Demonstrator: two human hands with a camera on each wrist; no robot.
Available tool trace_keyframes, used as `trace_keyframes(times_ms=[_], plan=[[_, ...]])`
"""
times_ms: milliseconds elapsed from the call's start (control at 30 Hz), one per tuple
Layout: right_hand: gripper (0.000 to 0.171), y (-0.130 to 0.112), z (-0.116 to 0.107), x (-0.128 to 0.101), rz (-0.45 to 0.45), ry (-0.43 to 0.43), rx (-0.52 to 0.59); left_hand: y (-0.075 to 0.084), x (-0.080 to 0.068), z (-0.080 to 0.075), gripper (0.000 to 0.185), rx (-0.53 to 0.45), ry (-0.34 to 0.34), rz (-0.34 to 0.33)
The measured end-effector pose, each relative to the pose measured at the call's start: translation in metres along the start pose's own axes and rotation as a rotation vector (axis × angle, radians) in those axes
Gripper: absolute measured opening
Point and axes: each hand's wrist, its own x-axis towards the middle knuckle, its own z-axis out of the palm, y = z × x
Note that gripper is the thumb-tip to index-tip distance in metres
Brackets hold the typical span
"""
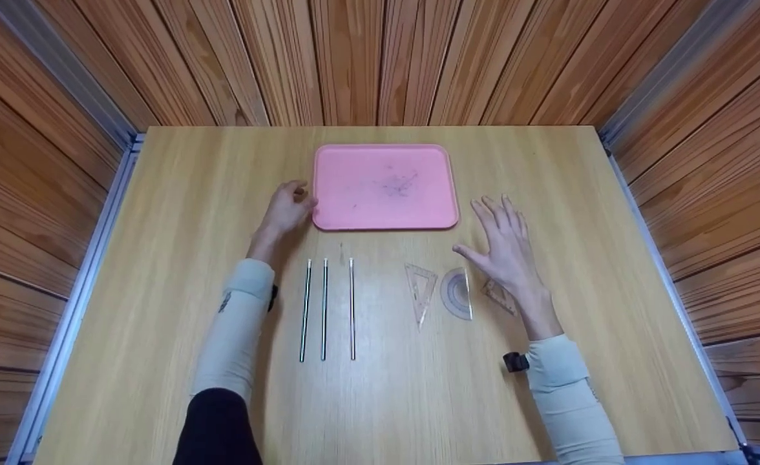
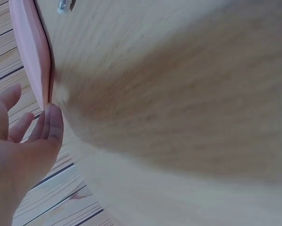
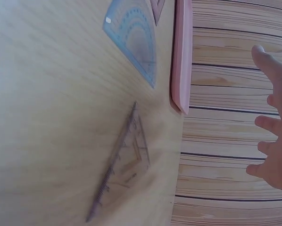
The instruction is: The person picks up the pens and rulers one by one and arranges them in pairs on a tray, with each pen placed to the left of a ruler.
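And there's the left grip (image 1: 287, 206), loosely parted at the pink tray (image 1: 354, 216), right grip (image 1: 506, 248) fanned wide near the protractor (image 1: 456, 294)!

We find the pink tray (image 1: 348, 184) lying flat, its surface darkly marked, with the left hand (image 1: 284, 208) at its edge, contact unconfirmed. We note the right hand (image 1: 506, 248), fingers spread, near a partly covered set square (image 1: 500, 298), a clear protractor (image 1: 455, 294) and a second set square (image 1: 414, 289), all flat.
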Motion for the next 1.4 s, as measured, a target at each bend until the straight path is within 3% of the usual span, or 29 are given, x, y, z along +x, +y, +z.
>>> trace_keyframes(times_ms=[267,633,1000,1167,1400], plan=[[0.08,-0.01,0.004,-0.004,-0.021,0.009,0.028,0.0,0.011,0.006,0.054,-0.151,-0.023,-0.041],[0.076,-0.019,0.012,-0.013,-0.073,0.014,0.037,-0.001,0.019,0.003,0.053,-0.311,-0.092,-0.173],[0.053,-0.024,0.015,-0.012,-0.091,0.014,0.068,-0.001,0.022,-0.002,0.054,-0.354,-0.108,-0.176],[0.046,-0.035,0.019,-0.012,-0.128,0.035,0.07,-0.002,0.02,-0.003,0.054,-0.364,-0.108,-0.164],[0.044,-0.06,0.025,-0.008,-0.164,-0.026,0.056,-0.004,0.019,0.0,0.057,-0.355,-0.107,-0.165]])
